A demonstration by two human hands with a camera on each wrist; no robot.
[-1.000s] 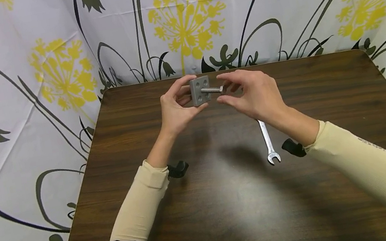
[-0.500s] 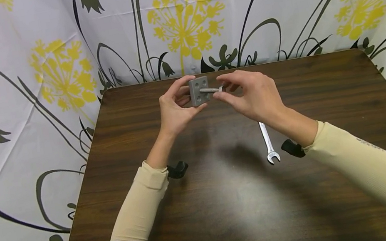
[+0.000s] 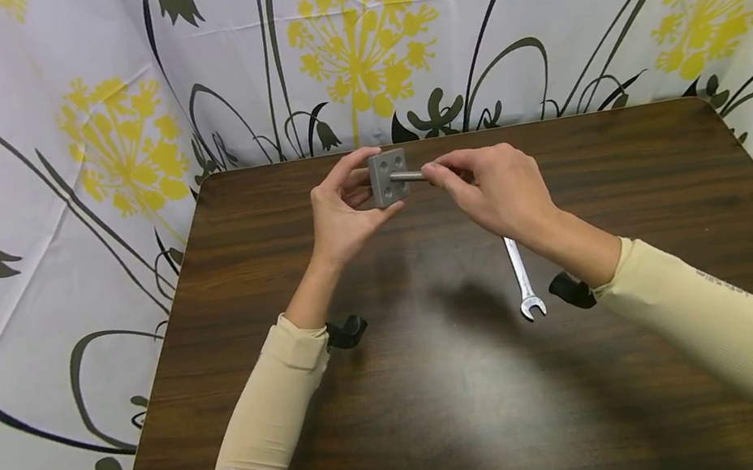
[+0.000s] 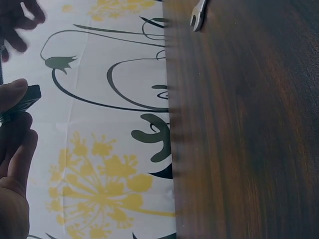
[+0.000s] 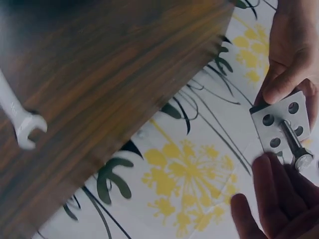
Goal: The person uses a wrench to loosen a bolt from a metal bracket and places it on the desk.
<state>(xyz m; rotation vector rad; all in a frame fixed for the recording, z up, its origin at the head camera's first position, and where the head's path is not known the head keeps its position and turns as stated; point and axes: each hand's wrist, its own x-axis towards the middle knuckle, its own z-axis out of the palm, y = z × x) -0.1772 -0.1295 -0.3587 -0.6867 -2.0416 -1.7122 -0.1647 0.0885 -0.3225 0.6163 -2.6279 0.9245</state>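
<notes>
My left hand (image 3: 343, 211) holds a small grey square plate (image 3: 382, 180) by its edges, above the table's far side. Several holes dot its face, as the right wrist view shows. A metal hex bolt (image 3: 409, 175) sticks out of the plate's middle toward the right. At its outer end, the thumb and fingers of my right hand (image 3: 497, 183) pinch the bolt in the head view, covering its head. The bolt head (image 5: 303, 162) shows beside the fingertips in the right wrist view. Whether anything sits behind the plate is hidden.
A combination wrench (image 3: 522, 278) lies on the dark wooden table (image 3: 262, 261), below my right forearm, its open end toward me. A white curtain (image 3: 231, 61) with a yellow and dark flower print hangs behind the table and along its sides.
My right thumb and fingers, spread around the bolt's end a second ago, have come together over its head. The left hand and plate stay nearly still; the wrench has not moved.
</notes>
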